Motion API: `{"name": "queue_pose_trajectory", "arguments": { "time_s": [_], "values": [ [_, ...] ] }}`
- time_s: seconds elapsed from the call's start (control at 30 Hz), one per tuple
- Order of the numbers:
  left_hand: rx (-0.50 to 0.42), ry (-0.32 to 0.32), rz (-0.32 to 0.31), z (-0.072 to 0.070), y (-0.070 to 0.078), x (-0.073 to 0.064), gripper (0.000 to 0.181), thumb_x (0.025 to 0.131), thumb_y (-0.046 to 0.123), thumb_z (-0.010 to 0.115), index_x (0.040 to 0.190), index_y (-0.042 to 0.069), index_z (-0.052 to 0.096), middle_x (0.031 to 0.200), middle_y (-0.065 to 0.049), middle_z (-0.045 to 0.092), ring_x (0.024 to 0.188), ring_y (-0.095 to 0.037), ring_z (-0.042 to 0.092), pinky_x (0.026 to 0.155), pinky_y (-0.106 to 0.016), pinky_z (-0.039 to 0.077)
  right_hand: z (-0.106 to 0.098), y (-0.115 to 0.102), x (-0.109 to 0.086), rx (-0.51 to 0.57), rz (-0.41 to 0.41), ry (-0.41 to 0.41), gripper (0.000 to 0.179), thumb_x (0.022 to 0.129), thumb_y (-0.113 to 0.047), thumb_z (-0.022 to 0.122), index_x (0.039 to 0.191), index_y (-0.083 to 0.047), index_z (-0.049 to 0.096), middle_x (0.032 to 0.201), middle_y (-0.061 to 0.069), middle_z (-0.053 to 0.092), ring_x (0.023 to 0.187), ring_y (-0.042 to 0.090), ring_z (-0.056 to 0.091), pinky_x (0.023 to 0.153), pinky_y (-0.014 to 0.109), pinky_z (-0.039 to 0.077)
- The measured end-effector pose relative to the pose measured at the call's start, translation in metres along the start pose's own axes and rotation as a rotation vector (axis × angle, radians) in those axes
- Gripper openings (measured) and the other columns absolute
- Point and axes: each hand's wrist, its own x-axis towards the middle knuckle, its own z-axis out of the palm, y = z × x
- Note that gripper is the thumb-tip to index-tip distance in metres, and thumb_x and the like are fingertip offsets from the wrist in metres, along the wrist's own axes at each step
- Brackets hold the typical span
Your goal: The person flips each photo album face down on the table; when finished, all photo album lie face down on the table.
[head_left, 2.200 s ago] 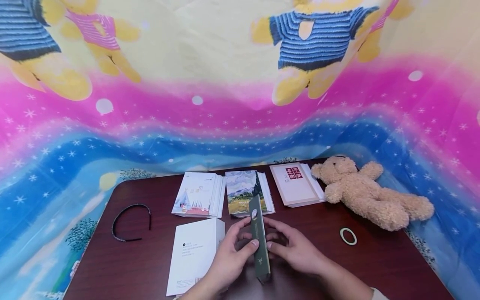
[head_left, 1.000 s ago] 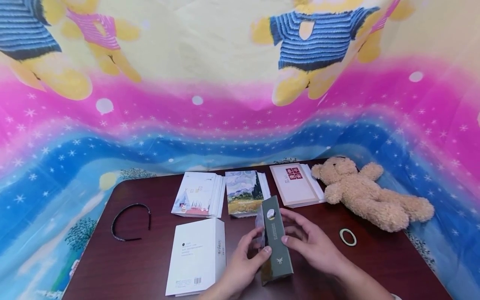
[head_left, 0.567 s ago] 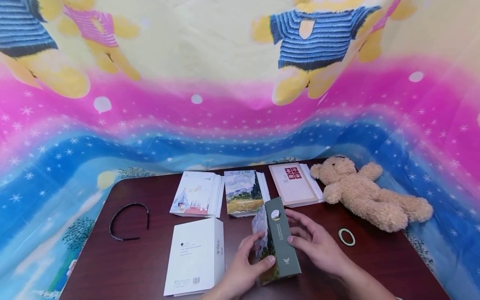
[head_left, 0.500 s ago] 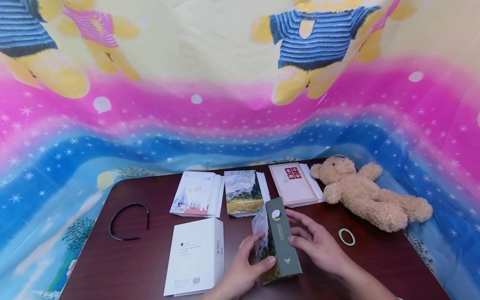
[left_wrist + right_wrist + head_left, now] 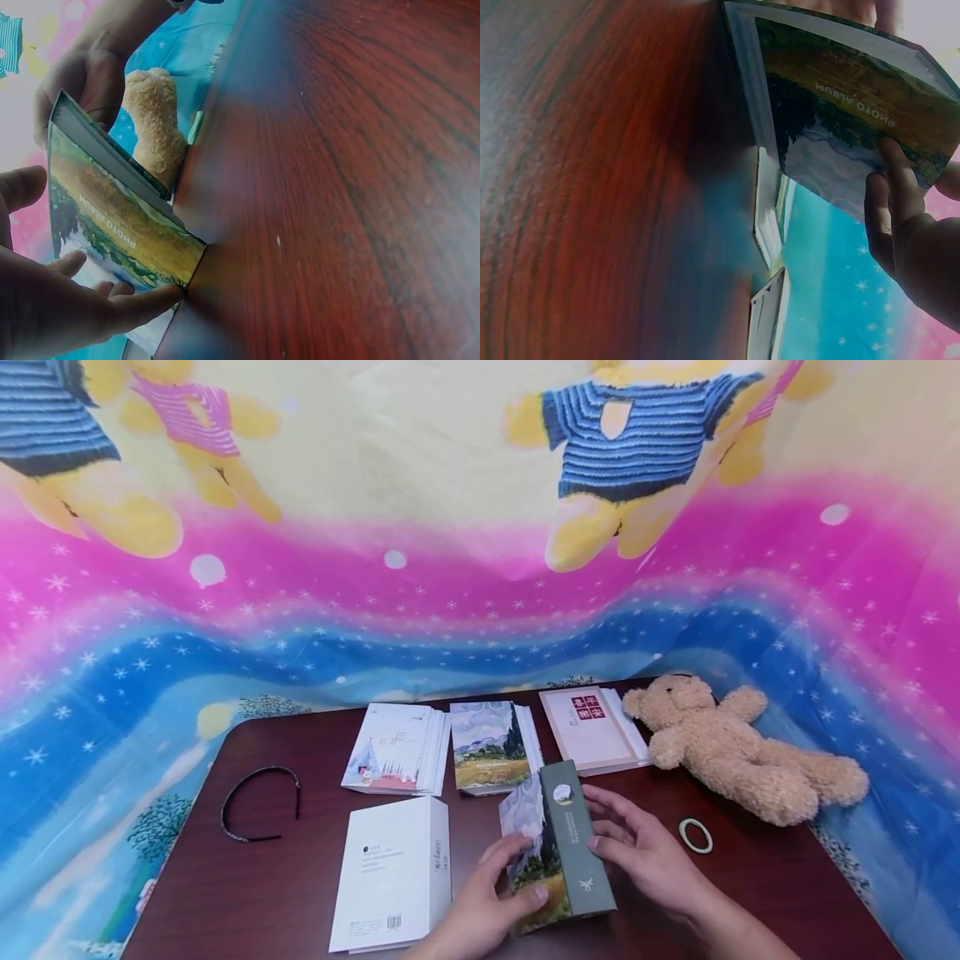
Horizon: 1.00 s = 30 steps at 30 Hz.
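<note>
A thick photo album (image 5: 583,852) with a dark green spine and a painted landscape cover stands on edge between my hands, leaning a little left. My left hand (image 5: 483,902) holds it on the painted side, thumb and fingers against the cover. On the other side my right hand (image 5: 652,864) grips it, its thumb at the spine's edge and the other fingers partly hidden behind. The left wrist view shows the album's lettered cover (image 5: 124,210) with its lower corner at the tabletop. In the right wrist view, fingers (image 5: 900,180) lie on the lettered cover (image 5: 832,124).
A white album (image 5: 386,877) lies to the left. Along the back are a tent-picture album (image 5: 386,747), another landscape album (image 5: 483,743) and a pale pink album (image 5: 581,735). A teddy bear (image 5: 735,752) and pale green ring (image 5: 709,837) are right, a black headband (image 5: 227,814) far left.
The photo album has moved right and turned, so its broad spine and painted cover now show where earlier only a narrow side did. Both hands moved right with it.
</note>
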Motion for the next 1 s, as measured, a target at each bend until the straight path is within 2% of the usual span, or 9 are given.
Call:
{"name": "queue_pose_trajectory", "arguments": {
  "time_s": [0.13, 0.33, 0.6, 0.73, 0.87, 1.0],
  "values": [
    [0.000, -0.015, 0.002, -0.002, 0.000, -0.002, 0.056, 0.095, 0.032, 0.074, 0.147, 0.020, 0.055, 0.164, -0.013, 0.033, 0.150, -0.043, 0.029, 0.114, -0.062, 0.035, -0.003, 0.004, -0.001, 0.028, -0.010, -0.012, 0.071, 0.102, -0.004, 0.062, 0.161, 0.003, 0.024, 0.155, 0.035, 0.036, 0.118, 0.020, 0.065, 0.083, 0.047, 0.061],
    [0.025, -0.022, 0.014, -0.007, -0.003, -0.004, 0.057, 0.095, 0.032, 0.073, 0.148, 0.019, 0.055, 0.163, -0.015, 0.034, 0.149, -0.043, 0.030, 0.115, -0.062, 0.033, -0.006, 0.007, 0.000, 0.032, 0.024, 0.002, 0.074, 0.100, -0.005, 0.064, 0.161, 0.004, 0.023, 0.155, 0.034, 0.036, 0.116, 0.021, 0.066, 0.080, 0.047, 0.061],
    [0.010, -0.055, -0.047, -0.013, -0.004, -0.009, 0.061, 0.096, 0.029, 0.073, 0.151, 0.016, 0.051, 0.163, -0.014, 0.036, 0.148, -0.043, 0.033, 0.114, -0.059, 0.037, -0.009, 0.019, 0.004, 0.014, 0.064, 0.034, 0.075, 0.098, -0.003, 0.065, 0.160, 0.006, 0.024, 0.153, 0.035, 0.039, 0.111, 0.024, 0.067, 0.079, 0.045, 0.062],
    [0.020, -0.053, -0.069, -0.016, -0.006, -0.011, 0.064, 0.096, 0.030, 0.073, 0.153, 0.016, 0.050, 0.162, -0.012, 0.038, 0.149, -0.042, 0.032, 0.115, -0.059, 0.036, -0.009, 0.026, 0.007, 0.016, 0.080, 0.044, 0.075, 0.098, -0.002, 0.066, 0.160, 0.007, 0.025, 0.152, 0.034, 0.040, 0.109, 0.025, 0.068, 0.078, 0.045, 0.062],
    [0.062, -0.044, -0.077, -0.019, -0.006, -0.014, 0.065, 0.095, 0.035, 0.073, 0.153, 0.017, 0.049, 0.161, -0.010, 0.040, 0.149, -0.040, 0.033, 0.116, -0.059, 0.035, -0.009, 0.030, 0.009, 0.004, 0.083, 0.040, 0.075, 0.097, -0.001, 0.066, 0.159, 0.008, 0.026, 0.150, 0.035, 0.042, 0.107, 0.025, 0.068, 0.077, 0.044, 0.062],
    [0.062, -0.055, -0.080, -0.022, -0.007, -0.016, 0.066, 0.096, 0.034, 0.072, 0.155, 0.017, 0.047, 0.162, -0.013, 0.039, 0.148, -0.044, 0.033, 0.114, -0.063, 0.035, -0.010, 0.035, 0.011, -0.015, 0.081, 0.022, 0.075, 0.096, 0.000, 0.066, 0.158, 0.010, 0.026, 0.146, 0.035, 0.045, 0.106, 0.024, 0.068, 0.077, 0.043, 0.062]
  ]
}}
